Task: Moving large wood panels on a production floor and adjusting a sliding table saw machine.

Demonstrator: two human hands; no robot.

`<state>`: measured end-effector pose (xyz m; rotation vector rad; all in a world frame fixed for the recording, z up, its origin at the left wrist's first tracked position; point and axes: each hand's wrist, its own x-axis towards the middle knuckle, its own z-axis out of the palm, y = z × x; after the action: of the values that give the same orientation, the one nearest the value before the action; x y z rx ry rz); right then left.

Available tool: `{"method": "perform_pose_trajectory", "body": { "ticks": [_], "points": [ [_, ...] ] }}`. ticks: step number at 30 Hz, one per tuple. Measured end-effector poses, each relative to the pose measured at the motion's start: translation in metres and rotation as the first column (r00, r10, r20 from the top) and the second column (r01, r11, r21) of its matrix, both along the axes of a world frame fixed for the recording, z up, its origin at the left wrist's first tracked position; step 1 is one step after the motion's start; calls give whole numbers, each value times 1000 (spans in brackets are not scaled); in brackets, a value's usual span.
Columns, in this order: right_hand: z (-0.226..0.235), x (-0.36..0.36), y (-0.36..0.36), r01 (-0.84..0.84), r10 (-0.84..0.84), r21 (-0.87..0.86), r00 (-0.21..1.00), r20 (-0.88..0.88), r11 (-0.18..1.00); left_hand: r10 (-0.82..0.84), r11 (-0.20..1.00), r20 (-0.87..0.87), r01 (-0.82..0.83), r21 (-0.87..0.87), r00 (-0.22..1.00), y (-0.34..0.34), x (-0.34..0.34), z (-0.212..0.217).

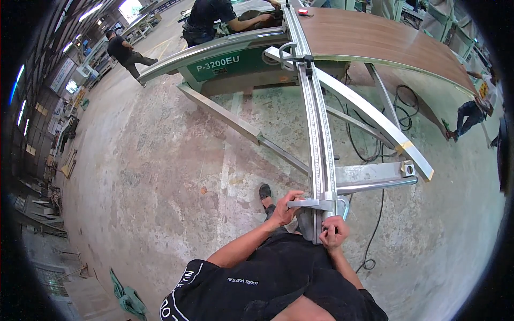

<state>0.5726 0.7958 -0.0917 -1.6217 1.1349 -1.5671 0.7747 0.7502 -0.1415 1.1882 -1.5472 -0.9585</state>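
Note:
A long aluminium fence rail [317, 155] with a measuring scale runs away from my body toward the panel saw. Near its close end sits a metal stop [316, 204] with a flat arm reaching to the left. My left hand [286, 211] grips that arm, thumb and fingers bent around it. Against the right side of the rail's end, my right hand [334, 232] has its fingers curled in a pinch; what lies inside them is hidden. Farther up the rail there is a black clamp block [308, 60] beside another grey stop [288, 56].
A green sliding panel saw [225, 61] stands ahead, a brown wood panel [369, 37] at its right. One co-worker [211, 21] leans at the saw; others stand left and right. An angled metal bar [369, 115], a support arm [375, 174] and black cables [377, 224] lie right.

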Motion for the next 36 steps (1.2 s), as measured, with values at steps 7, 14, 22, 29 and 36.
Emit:
{"method": "perform_pose_trajectory", "body": {
  "ticks": [7,14,22,29,36],
  "points": [
    [-4,0,2,-4,2,44,999,39,999,3,1000,12,-3,11,1000,1,1,-6],
    [-3,1,-1,9,-9,4,1000,5,1000,10,998,7,-9,-57,1000,-1,0,-9],
    [-2,0,-1,28,-29,-18,999,-37,999,-59,997,4,59,53,998,1,3,5],
    [-3,-1,-1,16,-16,-19,1000,-19,1000,4,998,-17,-3,63,1000,1,0,7],
    [-4,-1,-2,5,-5,-11,1000,-19,1000,21,1000,-5,-21,-17,1000,-1,-1,11]
  ]
}}
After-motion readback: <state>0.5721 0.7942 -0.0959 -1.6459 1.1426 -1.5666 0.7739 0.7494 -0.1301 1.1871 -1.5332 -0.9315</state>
